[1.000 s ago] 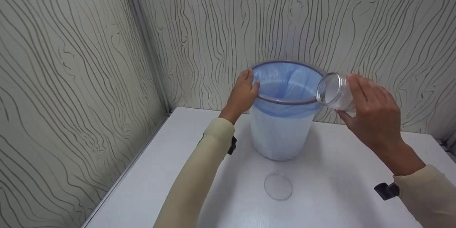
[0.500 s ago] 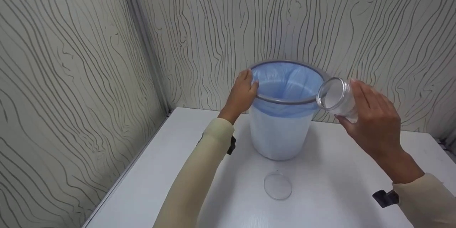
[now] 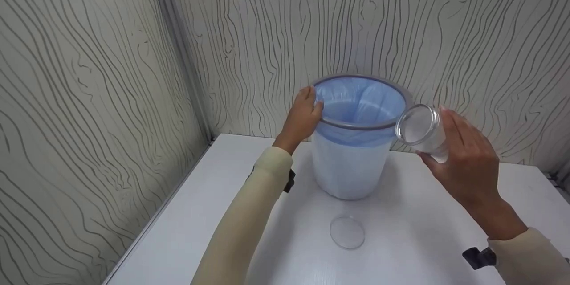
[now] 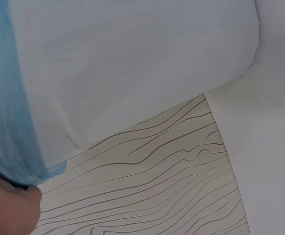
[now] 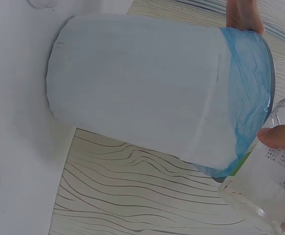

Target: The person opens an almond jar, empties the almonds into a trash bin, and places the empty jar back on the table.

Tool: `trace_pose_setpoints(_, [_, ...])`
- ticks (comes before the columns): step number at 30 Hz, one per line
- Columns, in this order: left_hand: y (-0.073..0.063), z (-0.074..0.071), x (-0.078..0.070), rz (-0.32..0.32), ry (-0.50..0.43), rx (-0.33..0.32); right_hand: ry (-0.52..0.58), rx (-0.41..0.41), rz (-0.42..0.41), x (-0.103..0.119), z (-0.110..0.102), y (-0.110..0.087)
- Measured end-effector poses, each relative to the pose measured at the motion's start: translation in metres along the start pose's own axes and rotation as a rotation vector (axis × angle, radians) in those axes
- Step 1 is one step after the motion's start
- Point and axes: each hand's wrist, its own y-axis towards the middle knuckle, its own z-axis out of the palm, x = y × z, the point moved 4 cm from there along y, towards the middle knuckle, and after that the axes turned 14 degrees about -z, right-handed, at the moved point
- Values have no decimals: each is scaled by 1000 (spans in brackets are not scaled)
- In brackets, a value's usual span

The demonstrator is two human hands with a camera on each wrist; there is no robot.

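Observation:
A white trash bin (image 3: 349,169) stands upright on the table, lined with a blue bag (image 3: 356,136) folded over its grey rim. My left hand (image 3: 300,118) grips that rim on the left side, thumb on the near side. In my right hand (image 3: 472,160) is a clear glass jar (image 3: 418,127), held tilted beside the bin's right rim with its open mouth facing left and upward. The right wrist view shows a printed label (image 5: 279,169) with a barcode on the jar. No contents are visible inside the jar.
A clear round disc (image 3: 347,232), like a lid, lies on the white table (image 3: 401,240) in front of the bin. Wood-grain patterned panels (image 3: 267,44) rise behind the bin and on the left.
The right hand has lowered slightly with the jar, and the jar's mouth has turned further upward. The left hand, bin and disc have stayed in place.

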Motion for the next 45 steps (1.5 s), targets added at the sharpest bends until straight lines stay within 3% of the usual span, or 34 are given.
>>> trace_pose_setpoints(20, [-1, 2, -1, 8, -5, 4, 73, 30, 61, 8, 0, -28])
trace_pose_setpoints(45, [-1, 1, 0, -8, -7, 0, 215, 38, 215, 20, 2, -57])
